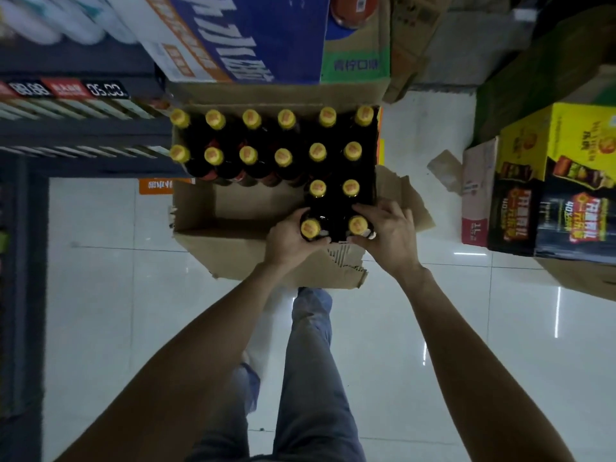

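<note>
Overhead, I note both arms stretched down into the open cardboard box (233,201) on the tiled floor (100,278). Left grip (293,240) — fingers curled round the near-left bottle (310,228), just under its yellow cap. Right grip (390,235) is wrapped round the near-right bottle (358,225) the same way. Both bottles stand upright, side by side, at the box's near right corner — the other capped bottles (250,155) stand in rows behind. Yellow-and-black carton (550,181) sits well apart, to the right.
</note>
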### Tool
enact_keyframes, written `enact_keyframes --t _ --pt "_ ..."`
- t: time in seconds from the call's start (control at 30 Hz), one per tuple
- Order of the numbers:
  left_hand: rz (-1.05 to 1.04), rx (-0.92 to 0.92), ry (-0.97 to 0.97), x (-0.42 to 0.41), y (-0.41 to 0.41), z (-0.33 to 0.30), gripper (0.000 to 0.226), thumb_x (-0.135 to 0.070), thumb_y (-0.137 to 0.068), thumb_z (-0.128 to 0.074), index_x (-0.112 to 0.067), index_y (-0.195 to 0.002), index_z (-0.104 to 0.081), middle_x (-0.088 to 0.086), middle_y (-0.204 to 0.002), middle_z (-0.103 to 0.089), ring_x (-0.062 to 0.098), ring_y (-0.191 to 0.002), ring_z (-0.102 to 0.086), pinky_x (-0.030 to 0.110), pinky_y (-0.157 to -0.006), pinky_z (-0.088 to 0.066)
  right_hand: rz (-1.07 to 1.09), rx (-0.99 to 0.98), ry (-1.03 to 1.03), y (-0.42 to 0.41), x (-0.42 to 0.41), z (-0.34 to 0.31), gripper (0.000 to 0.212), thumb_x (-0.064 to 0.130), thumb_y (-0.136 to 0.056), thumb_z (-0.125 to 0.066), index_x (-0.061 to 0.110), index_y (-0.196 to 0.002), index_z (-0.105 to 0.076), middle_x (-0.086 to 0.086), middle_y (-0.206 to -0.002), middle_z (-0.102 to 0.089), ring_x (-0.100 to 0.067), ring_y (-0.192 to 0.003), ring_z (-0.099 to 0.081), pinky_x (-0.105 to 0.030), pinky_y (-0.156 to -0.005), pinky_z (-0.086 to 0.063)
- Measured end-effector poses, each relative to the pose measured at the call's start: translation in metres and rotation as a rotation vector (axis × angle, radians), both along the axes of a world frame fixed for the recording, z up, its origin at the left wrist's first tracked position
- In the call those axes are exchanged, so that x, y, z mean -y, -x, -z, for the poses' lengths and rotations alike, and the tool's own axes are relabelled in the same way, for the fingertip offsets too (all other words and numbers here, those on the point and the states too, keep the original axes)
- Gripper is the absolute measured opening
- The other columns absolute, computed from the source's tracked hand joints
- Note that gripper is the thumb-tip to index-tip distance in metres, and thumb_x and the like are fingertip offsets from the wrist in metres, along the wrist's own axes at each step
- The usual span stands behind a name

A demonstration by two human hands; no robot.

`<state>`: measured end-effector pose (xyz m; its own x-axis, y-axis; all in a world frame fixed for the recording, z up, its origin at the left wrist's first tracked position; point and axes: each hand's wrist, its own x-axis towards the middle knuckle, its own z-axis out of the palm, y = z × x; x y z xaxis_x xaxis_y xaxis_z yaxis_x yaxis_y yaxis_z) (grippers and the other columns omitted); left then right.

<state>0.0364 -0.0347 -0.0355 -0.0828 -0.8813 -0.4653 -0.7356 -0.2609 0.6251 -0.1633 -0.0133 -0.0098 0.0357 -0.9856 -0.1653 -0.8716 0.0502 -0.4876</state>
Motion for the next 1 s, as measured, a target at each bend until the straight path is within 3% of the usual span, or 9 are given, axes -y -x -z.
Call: enact_keyframes --t 0.17,0.33,0.43,0.5,0.6,0.7,0.77,0.87,1.0 --pt "0.001 -0.133 0.147 -0.008 -0.024 -0.057 0.082 -0.061 -0.055 -0.073 -0.017 -0.123 -0.060 -0.001 -0.111 -0.070 0.012 -0.106 -0.062 0.022 -0.085 -0.047 0.013 0.078 0.047 0.000 -0.008 -0.063 0.055 0.037 -0.067 -0.080 0.022 -0.117 -0.064 0.003 -0.114 -0.068 -0.022 -0.105 -0.062 -0.040 -0.088 -0.041" --pt "-0.227 -0.398 0.177 -0.025 -0.065 -0.121 0.054 -0.047 -0.058 -0.077 -0.035 -0.107 -0.057 -0.026 -0.100 -0.061 -0.018 -0.097 -0.055 0.006 -0.085 -0.042 0.111 0.348 0.170 -0.022 -0.008 -0.158 0.041 0.035 -0.077 -0.074 0.015 -0.111 -0.062 0.018 -0.098 -0.055 0.002 -0.091 -0.047 -0.019 -0.075 -0.040" --pt "-0.472 -0.504 0.183 -0.039 -0.091 -0.151 0.053 -0.019 -0.065 -0.085 -0.022 -0.110 -0.057 -0.012 -0.102 -0.063 -0.013 -0.094 -0.058 0.003 -0.083 -0.042 0.150 0.681 0.152 -0.054 -0.002 -0.191 0.032 0.035 -0.083 -0.066 0.015 -0.105 -0.055 -0.004 -0.099 -0.054 -0.006 -0.094 -0.053 -0.021 -0.079 -0.043" --pt "-0.650 -0.574 0.191 -0.053 -0.113 -0.169 0.056 -0.006 -0.068 -0.082 -0.008 -0.118 -0.055 -0.008 -0.099 -0.062 -0.006 -0.090 -0.059 0.004 -0.078 -0.046 0.103 0.814 0.124 -0.084 0.002 -0.202 0.029 0.029 -0.088 -0.062 0.013 -0.111 -0.055 -0.011 -0.106 -0.057 -0.010 -0.101 -0.055 -0.025 -0.086 -0.045" --pt "-0.821 -0.665 0.301 -0.086 -0.161 -0.190 0.065 -0.028 -0.059 -0.079 -0.010 -0.116 -0.054 -0.006 -0.102 -0.063 0.000 -0.092 -0.063 0.012 -0.079 -0.049 0.118 1.030 -0.003 -0.145 -0.002 -0.209 0.024 0.017 -0.092 -0.059 0.015 -0.115 -0.053 0.015 -0.102 -0.063 0.002 -0.099 -0.058 -0.017 -0.084 -0.045" --pt "-0.957 -0.665 0.427 -0.138 -0.220 -0.205 0.059 -0.035 -0.060 -0.074 -0.014 -0.112 -0.053 -0.007 -0.100 -0.064 -0.006 -0.087 -0.062 0.011 -0.077 -0.047 0.122 1.177 -0.156 -0.222 -0.021 -0.206 0.022 0.034 -0.086 -0.062 0.024 -0.104 -0.056 0.006 -0.103 -0.060 -0.011 -0.100 -0.057 -0.031 -0.091 -0.044" --pt "-1.043 -0.643 0.507 -0.183 -0.260 -0.214 0.055 -0.040 -0.063 -0.071 -0.016 -0.109 -0.055 -0.007 -0.098 -0.064 -0.005 -0.087 -0.062 0.012 -0.077 -0.047 0.032 1.200 -0.243 -0.279 -0.044 -0.208 0.004 0.029 -0.090 -0.057 0.026 -0.093 -0.058 0.008 -0.093 -0.060 -0.010 -0.092 -0.056 -0.030 -0.089 -0.042" --pt "-1.175 -0.603 0.601 -0.262 -0.320 -0.224 0.045 -0.044 -0.068 -0.067 -0.019 -0.104 -0.059 -0.007 -0.097 -0.065 0.001 -0.092 -0.062 0.018 -0.082 -0.048 -0.172 1.115 -0.345 -0.364 -0.097 -0.210 0.006 0.025 -0.096 -0.052 0.023 -0.093 -0.056 0.022 -0.080 -0.061 0.003 -0.078 -0.058 -0.013 -0.074 -0.044" --pt "-1.363 -0.552 0.714 -0.372 -0.389 -0.239 0.039 -0.047 -0.073 -0.063 -0.025 -0.105 -0.061 -0.007 -0.100 -0.067 0.005 -0.097 -0.063 0.021 -0.085 -0.050 -0.414 1.003 -0.382 -0.473 -0.177 -0.210 0.011 0.020 -0.098 -0.048 0.026 -0.098 -0.057 0.015 -0.096 -0.059 0.014 -0.082 -0.055 -0.006 -0.076 -0.039"
